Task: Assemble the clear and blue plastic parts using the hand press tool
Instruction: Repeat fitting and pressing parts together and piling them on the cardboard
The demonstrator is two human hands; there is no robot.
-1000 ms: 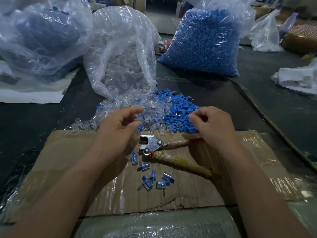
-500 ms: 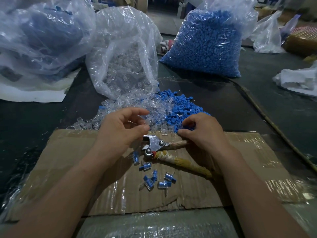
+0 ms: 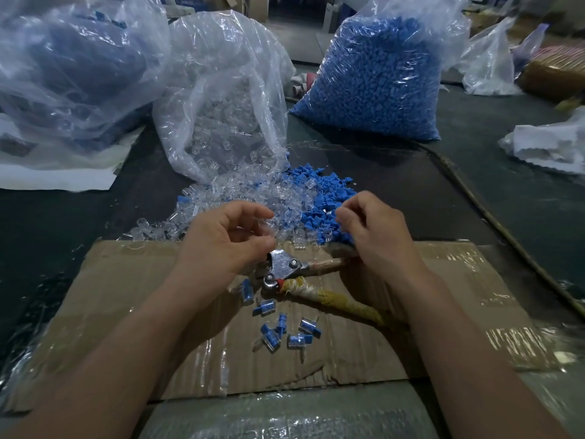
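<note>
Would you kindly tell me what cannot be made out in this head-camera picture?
1. Head view: whether the left hand holds a clear part; its curled fingers hide it.
2. Head view: whether the right hand holds anything; its back faces the camera.
3. Head view: the jaw end of the hand press tool; the left hand covers it.
4. Head view: the contents of the far-left bag; crumpled plastic blurs them.

The dark counter carries a taped cardboard sheet at 6 o'clock. At the centre, loose clear parts touch loose blue parts. A bag of clear parts stands at 12, a bag of blue parts at 1, a large bag at 10 on white paper, and a crumpled white bag at 3.
</note>
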